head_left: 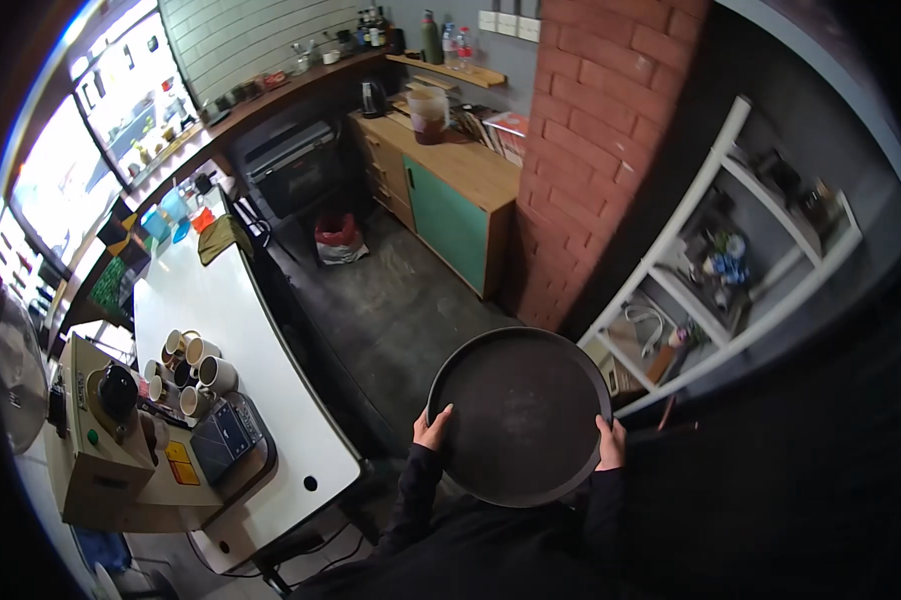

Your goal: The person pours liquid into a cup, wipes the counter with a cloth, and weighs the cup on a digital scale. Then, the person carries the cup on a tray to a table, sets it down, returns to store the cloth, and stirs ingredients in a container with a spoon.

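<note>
A large round black tray (521, 415) is held out in front of my body, and nothing lies on it. My left hand (433, 428) grips its left rim, with the thumb over the edge. On the opposite side, my right hand (611, 443) clasps the right rim the same way. The fingers of both hands are mostly hidden beneath the tray.
To the left stands a white table (301, 420) bearing several mugs (211, 373), a dark scale (226, 437) and a beige machine (96, 440). A wooden cabinet (451, 215) with a green door is ahead, beside a brick pillar (596, 150). White shelving (686, 305) stands on the right.
</note>
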The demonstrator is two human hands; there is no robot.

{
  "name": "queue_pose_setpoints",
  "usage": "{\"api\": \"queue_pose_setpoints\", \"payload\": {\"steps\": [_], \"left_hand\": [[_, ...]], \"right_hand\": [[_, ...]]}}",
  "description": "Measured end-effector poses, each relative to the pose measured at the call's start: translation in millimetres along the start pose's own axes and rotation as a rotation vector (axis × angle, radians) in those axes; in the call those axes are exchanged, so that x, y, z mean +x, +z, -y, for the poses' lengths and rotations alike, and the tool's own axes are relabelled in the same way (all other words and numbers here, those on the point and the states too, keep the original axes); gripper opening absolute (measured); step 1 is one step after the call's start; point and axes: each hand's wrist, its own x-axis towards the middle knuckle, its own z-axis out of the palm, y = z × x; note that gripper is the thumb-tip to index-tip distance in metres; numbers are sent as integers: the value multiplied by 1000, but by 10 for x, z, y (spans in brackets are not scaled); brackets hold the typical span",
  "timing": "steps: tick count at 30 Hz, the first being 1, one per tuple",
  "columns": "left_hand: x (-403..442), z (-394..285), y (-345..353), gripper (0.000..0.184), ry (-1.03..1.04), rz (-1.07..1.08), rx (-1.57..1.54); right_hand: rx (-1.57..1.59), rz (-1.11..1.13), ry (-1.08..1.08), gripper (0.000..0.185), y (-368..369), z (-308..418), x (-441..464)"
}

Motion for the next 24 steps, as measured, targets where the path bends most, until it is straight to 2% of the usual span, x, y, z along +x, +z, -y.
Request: {"api": "queue_pose_setpoints", "payload": {"steps": [2, 4, 5, 6, 7, 8, 13, 17, 22, 24], "left_hand": [[274, 93, 102, 25, 28, -46, -35], [621, 51, 209, 25, 65, -101, -65], [690, 13, 238, 26, 90, -134, -71], [713, 1, 262, 28, 105, -169, -76], [716, -188, 344, 30, 17, -243, -39], [804, -134, 328, 30, 145, -253, -51], [1366, -156, 212, 28, 103, -407, -89], [1948, -416, 231, 27, 88, -449, -94], [3085, -649, 166, 27, 78, -387, -85], [3591, -752, 96, 25, 98, -346, -132]], "right_hand": [[44, 71, 27, 24, 106, 191, 543], [2, 135, -44, 26, 282, 263, 1084], [-102, 161, -60, 27, 457, 506, 1181], [-20, 242, -2, 26, 637, 729, 1247], [-6, 290, 9, 26, 736, 763, 1393], [16, 337, 6, 25, 863, 792, 1587], [-7, 420, 26, 25, 1339, 562, 2318], [33, 381, 90, 27, 1667, 469, 2731], [-61, 312, 44, 30, 2180, 442, 3421], [-25, 275, 104, 29, 2463, 540, 3664]]}}
